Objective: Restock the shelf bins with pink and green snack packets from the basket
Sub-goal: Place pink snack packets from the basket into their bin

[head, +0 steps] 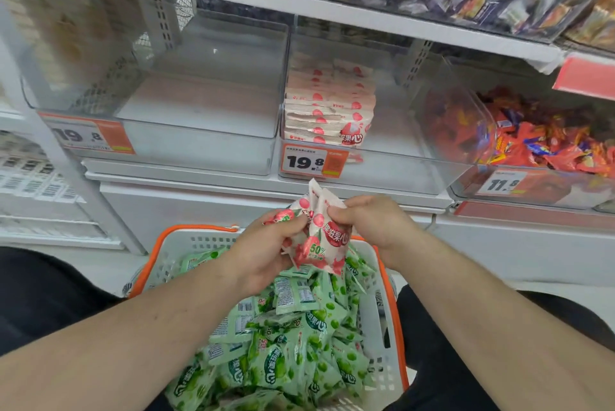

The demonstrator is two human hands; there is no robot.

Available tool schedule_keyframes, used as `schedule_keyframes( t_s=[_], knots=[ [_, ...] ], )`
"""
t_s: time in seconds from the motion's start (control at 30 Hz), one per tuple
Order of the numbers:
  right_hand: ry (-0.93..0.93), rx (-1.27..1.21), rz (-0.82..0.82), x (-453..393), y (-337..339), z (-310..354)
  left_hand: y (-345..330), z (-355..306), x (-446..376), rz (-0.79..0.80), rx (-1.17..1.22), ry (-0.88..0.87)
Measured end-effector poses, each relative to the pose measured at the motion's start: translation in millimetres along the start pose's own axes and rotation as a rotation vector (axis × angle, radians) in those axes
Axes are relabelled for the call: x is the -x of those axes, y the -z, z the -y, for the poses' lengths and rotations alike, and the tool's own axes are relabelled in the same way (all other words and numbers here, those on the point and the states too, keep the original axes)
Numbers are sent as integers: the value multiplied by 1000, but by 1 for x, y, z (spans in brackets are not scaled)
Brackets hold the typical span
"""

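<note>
Two hands (266,254) (369,221) grip several pink packets (324,241) above one basket (382,310).

Both hands are gripping pink packets (319,237) just above the basket (379,317): the left hand (266,254) from below, the right hand (369,221) pinching the top. Green packets (283,344) are filling the basket. Beyond it, a clear bin (382,174) is holding stacked pink packets.
</note>
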State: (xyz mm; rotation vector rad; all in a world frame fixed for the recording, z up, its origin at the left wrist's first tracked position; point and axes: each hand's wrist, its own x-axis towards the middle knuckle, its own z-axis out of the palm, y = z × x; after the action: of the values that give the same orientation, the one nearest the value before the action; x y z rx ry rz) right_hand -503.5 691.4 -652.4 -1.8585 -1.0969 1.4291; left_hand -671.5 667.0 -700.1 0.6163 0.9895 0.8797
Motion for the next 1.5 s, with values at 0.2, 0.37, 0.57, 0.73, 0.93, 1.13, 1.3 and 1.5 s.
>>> schedule_keyframes(
  t_s=[0.2,0.37,0.57,0.73,0.93,1.13,1.3,1.5],
  knots=[
    [96,-196,-6,9,-17,8,-5,-12,9,-29,143,-56],
    [76,-392,-22,9,-24,9,-3,-15,13,11,211,-29],
    [311,-44,-55,10,-22,3,14,-41,16,123,-212,45],
    [534,22,-119,10,-30,-1,5,-35,18,158,-535,-105],
    [322,-222,187,13,-8,7,-7,-44,12,38,-442,-269],
    [474,-163,276,4,28,29,-32,-76,2,153,-570,-383],
    [641,-190,-32,-21,68,71,-43,-122,-21,-496,-1127,-973],
    [466,51,-93,-74,110,92,-27,-110,-65,-604,-1440,-734]
  ],
)
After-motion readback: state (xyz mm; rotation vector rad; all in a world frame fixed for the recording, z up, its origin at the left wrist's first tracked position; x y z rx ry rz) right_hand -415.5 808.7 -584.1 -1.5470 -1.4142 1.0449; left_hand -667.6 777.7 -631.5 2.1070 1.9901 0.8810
